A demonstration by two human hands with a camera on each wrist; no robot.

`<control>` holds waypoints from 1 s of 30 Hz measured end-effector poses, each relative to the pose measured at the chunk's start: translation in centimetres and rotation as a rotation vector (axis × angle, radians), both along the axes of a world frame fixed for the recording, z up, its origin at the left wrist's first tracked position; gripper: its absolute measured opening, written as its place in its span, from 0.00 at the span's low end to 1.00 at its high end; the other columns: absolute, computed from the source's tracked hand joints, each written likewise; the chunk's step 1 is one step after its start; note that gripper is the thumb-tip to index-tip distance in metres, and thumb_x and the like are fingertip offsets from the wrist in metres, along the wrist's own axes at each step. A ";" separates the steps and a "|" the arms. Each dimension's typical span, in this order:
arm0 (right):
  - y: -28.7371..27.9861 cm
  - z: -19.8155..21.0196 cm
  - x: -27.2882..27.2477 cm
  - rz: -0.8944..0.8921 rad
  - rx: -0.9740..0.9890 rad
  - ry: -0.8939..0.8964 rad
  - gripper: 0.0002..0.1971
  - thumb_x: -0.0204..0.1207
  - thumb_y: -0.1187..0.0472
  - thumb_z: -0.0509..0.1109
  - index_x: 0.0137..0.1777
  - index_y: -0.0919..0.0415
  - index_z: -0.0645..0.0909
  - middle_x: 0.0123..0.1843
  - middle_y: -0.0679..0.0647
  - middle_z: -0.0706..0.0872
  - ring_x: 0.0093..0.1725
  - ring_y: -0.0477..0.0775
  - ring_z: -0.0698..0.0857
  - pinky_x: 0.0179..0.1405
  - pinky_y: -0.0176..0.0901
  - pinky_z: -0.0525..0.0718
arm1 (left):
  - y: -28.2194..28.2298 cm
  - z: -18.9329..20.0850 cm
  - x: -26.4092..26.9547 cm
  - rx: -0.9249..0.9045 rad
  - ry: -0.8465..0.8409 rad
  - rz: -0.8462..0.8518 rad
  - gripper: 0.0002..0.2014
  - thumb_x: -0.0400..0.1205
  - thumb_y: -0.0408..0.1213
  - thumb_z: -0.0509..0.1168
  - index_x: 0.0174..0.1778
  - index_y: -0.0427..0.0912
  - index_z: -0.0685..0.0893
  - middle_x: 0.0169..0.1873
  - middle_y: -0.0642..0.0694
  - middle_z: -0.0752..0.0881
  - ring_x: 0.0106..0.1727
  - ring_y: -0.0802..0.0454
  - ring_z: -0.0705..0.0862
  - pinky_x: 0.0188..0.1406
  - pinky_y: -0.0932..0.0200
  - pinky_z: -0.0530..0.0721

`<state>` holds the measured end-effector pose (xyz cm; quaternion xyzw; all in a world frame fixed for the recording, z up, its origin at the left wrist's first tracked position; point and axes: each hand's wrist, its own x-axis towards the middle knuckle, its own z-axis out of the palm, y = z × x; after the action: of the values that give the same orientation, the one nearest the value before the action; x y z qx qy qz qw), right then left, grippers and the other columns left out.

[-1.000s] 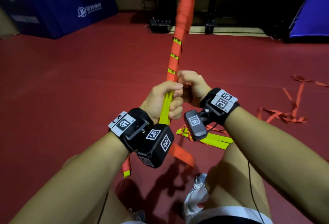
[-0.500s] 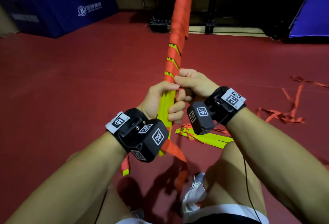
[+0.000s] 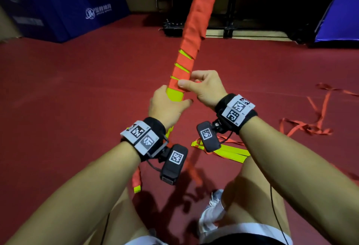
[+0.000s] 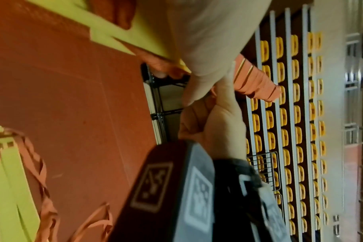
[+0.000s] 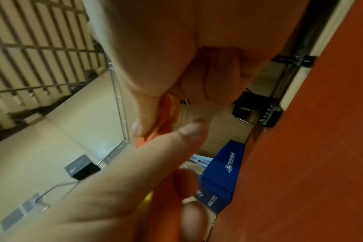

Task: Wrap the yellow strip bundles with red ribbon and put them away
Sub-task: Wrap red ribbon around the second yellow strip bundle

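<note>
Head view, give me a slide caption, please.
Mid-wrap: left hand grips the yellow bundle while right hand pinches the red ribbon wound around it, above the floor.

Dark red floor; blue mats at back left and right; black stand between; yellow seat rows; cream wall.

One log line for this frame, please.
stage: wrapping, partly done | left hand: grips yellow strip bundle | right hand: pinches red ribbon on bundle | floor: loose yellow strips, spare ribbon tangle

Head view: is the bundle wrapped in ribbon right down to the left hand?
No, bare yellow strip bundle shows between the red ribbon's lowest turn and the left hand.
</note>
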<state>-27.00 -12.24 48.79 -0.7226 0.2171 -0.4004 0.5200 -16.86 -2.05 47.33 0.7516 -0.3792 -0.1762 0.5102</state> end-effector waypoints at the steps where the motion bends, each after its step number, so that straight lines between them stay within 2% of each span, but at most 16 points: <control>1: -0.1 0.2 -0.1 0.000 -0.054 0.014 0.06 0.75 0.67 0.80 0.47 0.71 0.90 0.25 0.36 0.85 0.24 0.33 0.76 0.29 0.23 0.71 | 0.0 0.0 0.0 -0.036 0.006 0.006 0.16 0.64 0.48 0.80 0.37 0.46 0.82 0.24 0.50 0.87 0.27 0.49 0.87 0.27 0.56 0.81; 3: -0.4 0.5 -0.3 -0.009 -0.122 0.086 0.12 0.75 0.62 0.81 0.37 0.70 0.87 0.19 0.37 0.76 0.21 0.37 0.70 0.26 0.25 0.67 | 0.1 0.2 -0.3 -0.115 0.083 0.009 0.08 0.71 0.33 0.76 0.34 0.44 0.82 0.19 0.50 0.82 0.18 0.53 0.81 0.21 0.62 0.75; 6: -0.8 0.3 -0.7 0.104 -0.031 0.172 0.22 0.82 0.56 0.75 0.26 0.56 0.74 0.20 0.49 0.68 0.19 0.46 0.63 0.19 0.35 0.61 | 0.3 0.3 -0.8 -0.190 0.253 0.004 0.09 0.73 0.22 0.70 0.32 0.39 0.81 0.17 0.48 0.78 0.15 0.53 0.74 0.17 0.64 0.72; 7: -0.8 0.2 -0.9 0.174 0.059 0.155 0.23 0.84 0.57 0.72 0.25 0.54 0.74 0.21 0.52 0.65 0.19 0.48 0.61 0.19 0.34 0.60 | 0.3 0.5 -0.8 -0.204 0.325 0.001 0.10 0.73 0.22 0.70 0.31 0.39 0.81 0.17 0.48 0.77 0.15 0.53 0.73 0.17 0.64 0.72; 9: -0.8 0.2 -1.3 0.300 0.255 0.095 0.22 0.86 0.61 0.68 0.26 0.55 0.77 0.21 0.51 0.63 0.20 0.46 0.59 0.23 0.33 0.59 | 0.4 1.1 -0.9 -0.212 0.474 -0.016 0.08 0.69 0.25 0.71 0.28 0.40 0.81 0.17 0.48 0.76 0.15 0.54 0.72 0.16 0.66 0.70; 11: -1.0 0.3 -1.2 0.384 0.340 0.066 0.22 0.85 0.63 0.67 0.27 0.55 0.82 0.20 0.48 0.64 0.20 0.45 0.61 0.25 0.36 0.61 | 0.6 1.5 -1.1 -0.202 0.637 -0.092 0.08 0.64 0.30 0.68 0.21 0.44 0.81 0.17 0.49 0.74 0.15 0.55 0.70 0.15 0.67 0.68; 12: -1.1 0.4 -1.0 0.393 0.336 0.060 0.19 0.83 0.61 0.71 0.27 0.55 0.84 0.21 0.49 0.67 0.21 0.46 0.64 0.27 0.38 0.63 | 0.7 1.6 -1.3 -0.197 0.713 -0.144 0.09 0.64 0.31 0.66 0.19 0.45 0.79 0.17 0.49 0.72 0.15 0.56 0.69 0.16 0.67 0.66; 14: -0.9 0.6 -0.6 0.404 0.331 0.049 0.13 0.69 0.50 0.84 0.30 0.56 0.87 0.25 0.53 0.76 0.27 0.50 0.72 0.33 0.43 0.68 | 0.8 1.8 -1.8 -0.197 0.787 -0.223 0.10 0.68 0.30 0.63 0.21 0.45 0.75 0.17 0.50 0.70 0.14 0.56 0.68 0.17 0.68 0.64; 15: -1.0 0.5 -0.4 0.409 0.347 0.047 0.15 0.63 0.46 0.86 0.32 0.56 0.88 0.28 0.54 0.81 0.30 0.51 0.77 0.37 0.45 0.71 | 0.9 2.0 -2.0 -0.197 0.802 -0.253 0.10 0.67 0.30 0.63 0.20 0.46 0.74 0.17 0.50 0.69 0.13 0.56 0.67 0.17 0.68 0.63; 18: -1.0 0.0 -0.1 0.428 0.397 -0.006 0.14 0.64 0.49 0.83 0.27 0.56 0.87 0.32 0.53 0.87 0.35 0.51 0.85 0.40 0.41 0.81 | 1.5 2.3 -2.2 -0.182 0.822 -0.356 0.06 0.63 0.32 0.60 0.22 0.45 0.72 0.16 0.49 0.67 0.14 0.53 0.64 0.20 0.63 0.57; 21: -0.8 0.0 -0.3 0.500 0.439 -0.071 0.18 0.57 0.48 0.89 0.26 0.55 0.82 0.34 0.67 0.85 0.48 0.66 0.82 0.41 0.45 0.84 | 2.0 2.6 -1.8 -0.164 0.823 -0.492 0.06 0.63 0.32 0.57 0.33 0.42 0.67 0.15 0.47 0.66 0.16 0.51 0.63 0.25 0.55 0.55; 23: -0.4 0.7 -0.3 0.541 0.443 -0.104 0.19 0.57 0.54 0.90 0.25 0.55 0.79 0.36 0.70 0.81 0.35 0.63 0.86 0.33 0.43 0.84 | 2.3 3.0 -1.3 -0.137 0.834 -0.582 0.09 0.62 0.32 0.58 0.36 0.39 0.69 0.16 0.46 0.66 0.17 0.51 0.64 0.24 0.56 0.58; 24: -0.2 1.2 -0.3 0.516 0.440 -0.125 0.19 0.59 0.60 0.89 0.25 0.56 0.77 0.33 0.68 0.79 0.26 0.59 0.85 0.26 0.40 0.83 | 2.4 3.3 -1.2 -0.118 0.857 -0.617 0.12 0.59 0.33 0.61 0.37 0.38 0.70 0.17 0.45 0.67 0.17 0.50 0.66 0.24 0.57 0.60; 26: -0.1 1.8 -0.4 0.415 0.412 -0.185 0.18 0.68 0.71 0.82 0.27 0.61 0.75 0.22 0.62 0.77 0.18 0.52 0.81 0.18 0.37 0.79 | 2.1 3.9 -1.0 -0.094 0.882 -0.629 0.18 0.55 0.36 0.66 0.39 0.36 0.73 0.19 0.43 0.71 0.18 0.48 0.70 0.24 0.58 0.67; 28: -0.1 2.4 -0.5 0.289 0.326 -0.191 0.17 0.71 0.71 0.79 0.28 0.61 0.75 0.21 0.58 0.78 0.19 0.52 0.78 0.21 0.38 0.77 | 1.6 4.2 -0.9 -0.094 0.799 -0.545 0.13 0.63 0.35 0.65 0.42 0.34 0.77 0.22 0.41 0.79 0.21 0.46 0.78 0.26 0.59 0.79; 30: -0.6 2.8 -0.4 0.089 0.085 -0.100 0.18 0.67 0.65 0.84 0.26 0.55 0.76 0.26 0.56 0.79 0.27 0.51 0.76 0.29 0.42 0.75 | 1.2 4.1 -0.3 -0.073 0.610 -0.433 0.07 0.74 0.33 0.72 0.45 0.39 0.82 0.27 0.44 0.86 0.25 0.48 0.85 0.32 0.55 0.87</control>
<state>-27.40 -12.82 51.56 -0.6878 0.1752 -0.4028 0.5779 -17.19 -0.89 51.42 0.5482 -0.3660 -0.4824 0.5769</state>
